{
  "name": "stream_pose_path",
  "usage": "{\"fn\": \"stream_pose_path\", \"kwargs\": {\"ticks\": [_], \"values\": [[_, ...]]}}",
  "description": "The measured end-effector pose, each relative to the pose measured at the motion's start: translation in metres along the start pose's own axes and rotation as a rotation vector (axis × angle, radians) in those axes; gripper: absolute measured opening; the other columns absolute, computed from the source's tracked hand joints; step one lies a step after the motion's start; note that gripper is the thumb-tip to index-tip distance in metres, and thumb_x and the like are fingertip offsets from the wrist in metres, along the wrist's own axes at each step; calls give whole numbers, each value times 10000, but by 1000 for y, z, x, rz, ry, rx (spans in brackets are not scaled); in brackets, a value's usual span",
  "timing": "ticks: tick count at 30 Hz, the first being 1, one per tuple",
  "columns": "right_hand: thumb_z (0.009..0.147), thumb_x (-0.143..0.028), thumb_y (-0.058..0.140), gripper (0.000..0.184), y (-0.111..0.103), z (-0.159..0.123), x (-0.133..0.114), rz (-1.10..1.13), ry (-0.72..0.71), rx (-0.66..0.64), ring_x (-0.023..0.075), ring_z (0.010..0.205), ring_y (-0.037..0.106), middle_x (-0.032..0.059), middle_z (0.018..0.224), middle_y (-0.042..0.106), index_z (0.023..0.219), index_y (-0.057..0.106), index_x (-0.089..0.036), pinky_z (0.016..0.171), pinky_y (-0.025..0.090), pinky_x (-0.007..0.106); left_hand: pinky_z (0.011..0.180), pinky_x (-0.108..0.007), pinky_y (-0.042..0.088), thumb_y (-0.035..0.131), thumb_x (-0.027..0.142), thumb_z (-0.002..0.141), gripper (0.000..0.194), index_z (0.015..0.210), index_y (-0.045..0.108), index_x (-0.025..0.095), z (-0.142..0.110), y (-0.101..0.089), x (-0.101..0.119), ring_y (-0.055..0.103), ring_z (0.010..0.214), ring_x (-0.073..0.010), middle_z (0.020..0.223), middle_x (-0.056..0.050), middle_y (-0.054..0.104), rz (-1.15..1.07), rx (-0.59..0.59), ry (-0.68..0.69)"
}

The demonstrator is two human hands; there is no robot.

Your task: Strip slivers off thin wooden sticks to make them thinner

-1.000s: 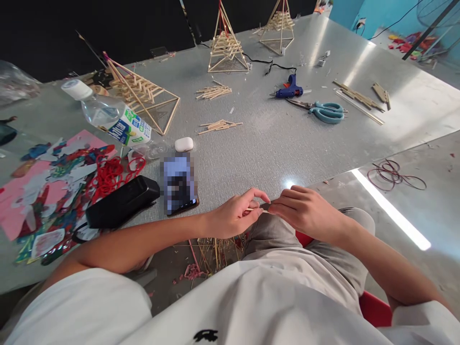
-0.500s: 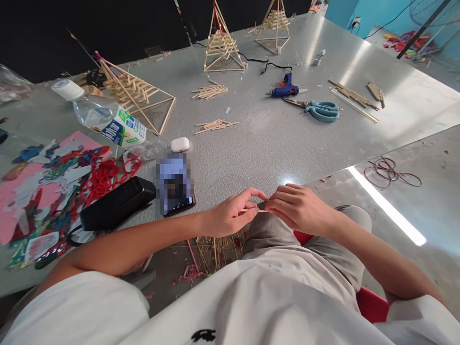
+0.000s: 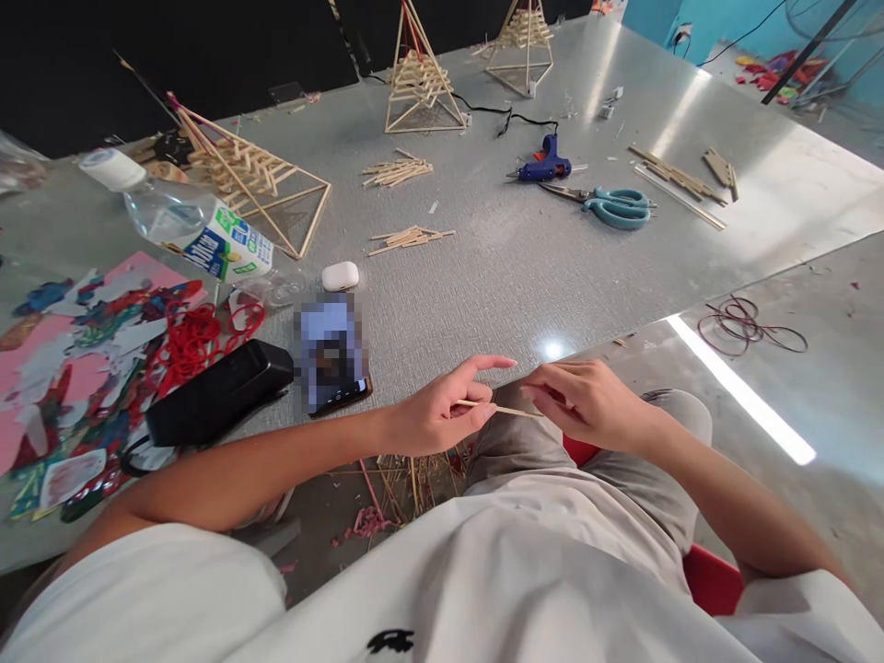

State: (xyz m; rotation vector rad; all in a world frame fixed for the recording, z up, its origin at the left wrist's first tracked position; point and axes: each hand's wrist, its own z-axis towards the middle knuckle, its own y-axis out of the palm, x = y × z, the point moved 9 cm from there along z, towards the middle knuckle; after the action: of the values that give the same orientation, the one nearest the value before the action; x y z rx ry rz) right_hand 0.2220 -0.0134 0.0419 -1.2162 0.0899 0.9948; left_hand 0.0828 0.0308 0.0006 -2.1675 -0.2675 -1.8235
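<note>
My left hand [image 3: 448, 403] pinches a thin wooden stick [image 3: 515, 411] between thumb and fingers, its index finger stretched out above. The stick points right, over my lap and just off the table's front edge. At its free end my right hand [image 3: 587, 401] hovers with curled fingers, slightly above the tip. What those fingers hold, if anything, is hidden. On the table beyond lie two small piles of similar sticks, a nearer pile [image 3: 412, 239] and a farther pile [image 3: 398, 169].
A blue glue gun [image 3: 545, 164] and blue-handled scissors [image 3: 617, 207] lie at the back right. Stick pyramids [image 3: 423, 83] stand at the back. To the left are a bottle [image 3: 207, 235], a phone [image 3: 335, 354], a white case [image 3: 341, 276], a black case [image 3: 221, 391] and red cord [image 3: 190, 345].
My right hand has drawn slightly apart from the left, and its fingers have curled. More of the stick shows between the hands. The left index finger has straightened.
</note>
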Motion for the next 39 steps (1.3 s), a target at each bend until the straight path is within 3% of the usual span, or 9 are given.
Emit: {"fn": "stream_pose_path", "kwargs": {"ticks": [3, 6, 21, 27, 32, 39], "values": [[1146, -240, 592, 148, 1, 1, -8, 91, -71, -12, 143, 688, 725, 39, 858, 812, 1130, 731, -189, 656, 512, 273, 557, -235, 254, 558, 326, 1109, 616, 1639, 308, 138, 1, -1, -1, 282, 571, -92, 721, 119, 340, 2, 5, -6], [1147, -222, 595, 165, 4, 2, -13, 111, -115, -34, 164, 793, 791, 69, 969, 854, 1177, 753, -184, 707, 567, 286, 559, -229, 262, 555, 322, 1107, 609, 1634, 314, 135, 1, -1, -2, 295, 577, -93, 716, 119, 355, 11, 6, -7], [1166, -190, 524, 215, 12, 5, -26, -149, -215, -75, 171, 711, 751, 43, 847, 803, 1076, 717, -156, 660, 507, 309, 557, -212, 293, 517, 272, 1123, 529, 1603, 327, 154, 0, 2, -4, 324, 565, -86, 721, 110, 396, 66, -15, 25], [1167, -239, 520, 172, 14, 3, -18, -141, -86, -11, 159, 679, 716, 47, 849, 784, 1147, 665, -150, 622, 466, 290, 550, -226, 295, 495, 332, 1153, 521, 1622, 341, 166, 1, 1, -6, 347, 569, -99, 731, 91, 439, 40, -3, 22], [1169, -243, 536, 188, 19, -1, -19, -193, -98, -26, 173, 729, 718, 38, 827, 765, 1067, 680, -178, 638, 445, 295, 559, -227, 293, 415, 348, 1173, 515, 1626, 366, 108, 1, -2, -4, 322, 575, -105, 686, 111, 381, 100, 19, 44], [1154, -228, 537, 184, 18, -1, -4, 140, 106, -67, 124, 647, 609, 30, 823, 729, 1141, 708, -162, 630, 445, 252, 565, -224, 290, 444, 363, 1153, 474, 1547, 524, 111, 1, -3, -4, 339, 572, -100, 652, 110, 381, 199, 33, 65]]}}
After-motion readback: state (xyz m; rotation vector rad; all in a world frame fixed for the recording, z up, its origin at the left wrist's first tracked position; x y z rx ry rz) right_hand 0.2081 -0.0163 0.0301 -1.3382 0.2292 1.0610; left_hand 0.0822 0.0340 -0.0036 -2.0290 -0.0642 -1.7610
